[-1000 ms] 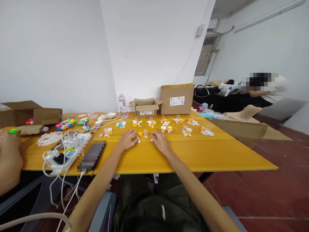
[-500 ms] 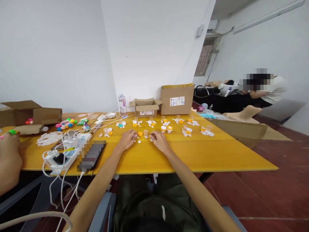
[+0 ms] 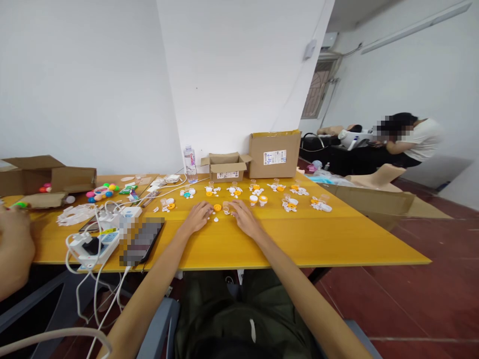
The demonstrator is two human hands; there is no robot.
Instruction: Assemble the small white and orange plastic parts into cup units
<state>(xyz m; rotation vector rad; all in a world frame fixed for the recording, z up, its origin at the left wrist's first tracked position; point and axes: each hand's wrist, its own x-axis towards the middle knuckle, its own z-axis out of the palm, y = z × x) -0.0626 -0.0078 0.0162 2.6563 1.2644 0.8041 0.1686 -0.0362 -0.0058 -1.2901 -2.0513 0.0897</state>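
Note:
My left hand [image 3: 197, 217] lies on the yellow table [image 3: 299, 239], fingers spread, its tips at some small white plastic pieces [image 3: 214, 216]. My right hand [image 3: 243, 218] rests just to the right, its fingertips reaching a small clear cup [image 3: 225, 205]. Whether it pinches a white piece beneath the fingers is hidden. An orange cap [image 3: 217, 207] sits between the two hands. Behind them runs a row of small groups of white and orange parts [image 3: 258, 190].
Behind the row are two cardboard boxes [image 3: 225, 166] [image 3: 274, 153] and a water bottle [image 3: 190, 162]. A power strip with cables [image 3: 98, 241], a phone [image 3: 144, 239], colourful toys [image 3: 102, 191] and an open box [image 3: 48, 180] lie left. Another person's hand [image 3: 13, 234] is at the left edge; a person [image 3: 409, 139] sits back right.
My right hand has slid left and slightly forward, covering the white piece that lay at its fingertips. My left hand has barely moved. The person at back right has shifted.

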